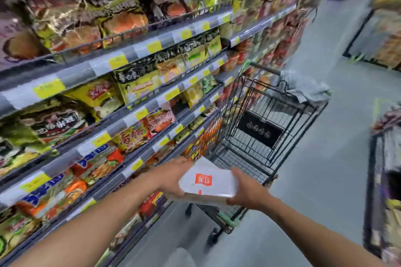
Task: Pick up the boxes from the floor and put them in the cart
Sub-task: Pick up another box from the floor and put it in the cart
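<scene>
Both bare arms reach forward — left grip and right grip clamped inward, facing each other.

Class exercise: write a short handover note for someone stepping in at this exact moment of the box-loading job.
Left hand: grips the white box on its left side.
Right hand: grips its right side.
The box, with a red logo, is held over the near end of the black wire cart, beside the shelves.
Done: this box is lifted.
Left: lower it into the cart basket. The basket's visible part looks empty; no other boxes are in view.
</scene>
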Demonstrator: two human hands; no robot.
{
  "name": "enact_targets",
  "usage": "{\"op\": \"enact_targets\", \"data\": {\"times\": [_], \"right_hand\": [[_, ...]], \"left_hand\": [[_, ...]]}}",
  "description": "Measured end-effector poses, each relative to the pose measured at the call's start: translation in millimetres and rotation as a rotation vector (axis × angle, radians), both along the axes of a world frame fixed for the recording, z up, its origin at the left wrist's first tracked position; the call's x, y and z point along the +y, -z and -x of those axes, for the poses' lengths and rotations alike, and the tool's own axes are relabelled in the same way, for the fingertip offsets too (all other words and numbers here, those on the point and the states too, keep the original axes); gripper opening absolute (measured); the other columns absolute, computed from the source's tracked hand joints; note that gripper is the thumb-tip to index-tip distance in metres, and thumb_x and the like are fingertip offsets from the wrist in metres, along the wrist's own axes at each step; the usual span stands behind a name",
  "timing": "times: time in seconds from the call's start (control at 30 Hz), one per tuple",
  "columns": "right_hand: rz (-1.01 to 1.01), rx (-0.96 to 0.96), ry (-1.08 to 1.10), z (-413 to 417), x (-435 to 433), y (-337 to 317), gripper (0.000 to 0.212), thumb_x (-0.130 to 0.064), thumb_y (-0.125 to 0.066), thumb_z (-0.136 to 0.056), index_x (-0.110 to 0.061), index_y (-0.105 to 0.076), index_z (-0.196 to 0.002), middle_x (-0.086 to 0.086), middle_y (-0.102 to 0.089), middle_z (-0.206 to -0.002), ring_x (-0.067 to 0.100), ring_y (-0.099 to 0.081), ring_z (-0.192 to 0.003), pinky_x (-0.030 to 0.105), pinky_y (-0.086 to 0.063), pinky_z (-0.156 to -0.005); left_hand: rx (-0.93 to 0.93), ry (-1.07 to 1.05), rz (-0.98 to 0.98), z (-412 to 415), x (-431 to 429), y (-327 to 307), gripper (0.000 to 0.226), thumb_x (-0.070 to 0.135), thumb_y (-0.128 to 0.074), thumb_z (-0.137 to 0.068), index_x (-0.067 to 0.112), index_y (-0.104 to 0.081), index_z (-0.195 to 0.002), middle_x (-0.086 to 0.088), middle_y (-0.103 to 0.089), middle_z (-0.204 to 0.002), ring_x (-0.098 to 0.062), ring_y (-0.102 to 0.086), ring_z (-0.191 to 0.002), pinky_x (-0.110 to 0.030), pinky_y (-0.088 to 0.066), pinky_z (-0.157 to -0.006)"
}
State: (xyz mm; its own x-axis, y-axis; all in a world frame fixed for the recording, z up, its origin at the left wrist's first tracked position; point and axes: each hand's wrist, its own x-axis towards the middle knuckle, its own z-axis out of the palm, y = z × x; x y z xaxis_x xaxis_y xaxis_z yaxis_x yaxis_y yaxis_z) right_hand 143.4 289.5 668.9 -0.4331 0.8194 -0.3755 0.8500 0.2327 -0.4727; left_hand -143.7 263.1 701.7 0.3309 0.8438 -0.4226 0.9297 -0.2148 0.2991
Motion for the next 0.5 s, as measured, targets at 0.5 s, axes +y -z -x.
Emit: {"op": "enact_targets", "data": {"times": [0.5], "right_hand": [[0.056,0.043,0.533,-28.9,123.9,66.1,0.085,-0.037,-0.09,-0.065,-0.036,-0.036,-0.13,-0.005,-0.061,-0.116,0.015,-0.058,-0.101,0.035,-0.058,-0.08]], "left_hand": [[-0.277,-0.446,0.223,-32.1,225.5,79.7,0.039,0.036,-0.058,-0.076,0.013,-0.058,-0.107,-0.011,-0.066,-0.103,-0.027,-0.061,-0.091,-0.035,-0.043,-0.074]]}}
